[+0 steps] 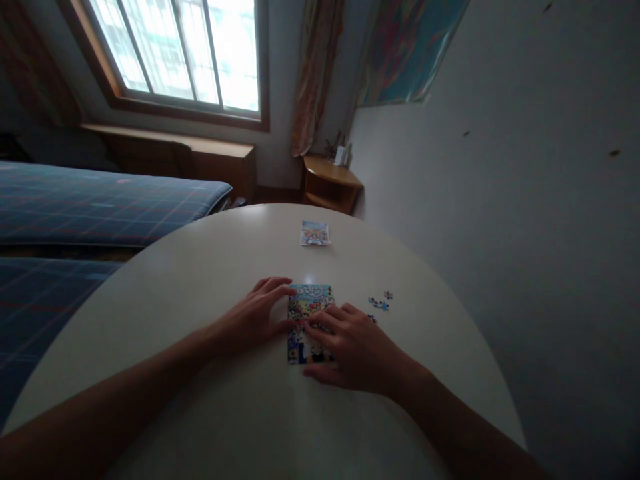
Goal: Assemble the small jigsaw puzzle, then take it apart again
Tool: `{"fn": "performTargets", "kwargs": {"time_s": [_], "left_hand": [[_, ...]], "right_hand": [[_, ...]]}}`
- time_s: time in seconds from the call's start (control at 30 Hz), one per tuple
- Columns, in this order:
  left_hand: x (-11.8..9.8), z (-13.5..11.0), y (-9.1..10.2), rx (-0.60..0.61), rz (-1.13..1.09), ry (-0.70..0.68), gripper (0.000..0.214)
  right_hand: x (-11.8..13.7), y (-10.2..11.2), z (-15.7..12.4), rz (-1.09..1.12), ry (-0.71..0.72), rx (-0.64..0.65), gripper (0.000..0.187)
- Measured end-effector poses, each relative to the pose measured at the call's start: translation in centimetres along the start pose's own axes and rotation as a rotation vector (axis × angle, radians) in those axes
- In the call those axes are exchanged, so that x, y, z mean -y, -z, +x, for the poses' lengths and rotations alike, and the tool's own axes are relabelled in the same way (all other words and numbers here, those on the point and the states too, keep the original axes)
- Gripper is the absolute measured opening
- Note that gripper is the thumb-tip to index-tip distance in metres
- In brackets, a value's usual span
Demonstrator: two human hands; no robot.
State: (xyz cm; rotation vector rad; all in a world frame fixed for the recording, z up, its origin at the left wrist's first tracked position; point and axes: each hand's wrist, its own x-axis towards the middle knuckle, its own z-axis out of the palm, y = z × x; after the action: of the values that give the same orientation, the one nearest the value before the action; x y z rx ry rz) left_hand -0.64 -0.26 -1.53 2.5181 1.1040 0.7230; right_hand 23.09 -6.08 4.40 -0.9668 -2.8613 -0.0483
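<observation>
A colourful jigsaw puzzle (311, 299) with a crowded cartoon print lies flat on the white round table (240, 250). My left hand (263, 310) rests at the puzzle's left side, with fingers and thumb apart and their tips at its edge. Over the lower right part of the puzzle lies my right hand (355, 343). Its fingertips touch the printed surface and its thumb stretches out below, hiding part of the picture. Several loose puzzle pieces (384, 306) lie just right of my right hand, one partly hidden behind it.
Beyond the puzzle lies a small printed picture sheet (315, 233). A plaid mattress (100, 203) is at the left, and a white wall (500, 200) rises on the right. A wooden corner shelf (333, 175) stands behind the table, near the window (185, 53).
</observation>
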Motion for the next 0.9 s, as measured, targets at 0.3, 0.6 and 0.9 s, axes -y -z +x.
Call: {"fn": "performTargets", "kwargs": {"time_s": [0.3, 0.6, 0.9], "left_hand": [[0.12, -0.12, -0.15, -0.005, -0.006, -0.021, 0.049], [0.0, -0.09, -0.17, 0.006, 0.033, -0.009, 0.05], [-0.71, 0.05, -0.52, -0.022, 0.065, 0.051, 0.055]], "right_hand": [[-0.08, 0.02, -0.06, 0.068, -0.001, 0.011, 0.061], [-0.27, -0.28, -0.14, 0.116, 0.001, 0.011, 0.062], [-0.55, 0.21, -0.06, 0.225, -0.035, -0.015, 0.052]]}}
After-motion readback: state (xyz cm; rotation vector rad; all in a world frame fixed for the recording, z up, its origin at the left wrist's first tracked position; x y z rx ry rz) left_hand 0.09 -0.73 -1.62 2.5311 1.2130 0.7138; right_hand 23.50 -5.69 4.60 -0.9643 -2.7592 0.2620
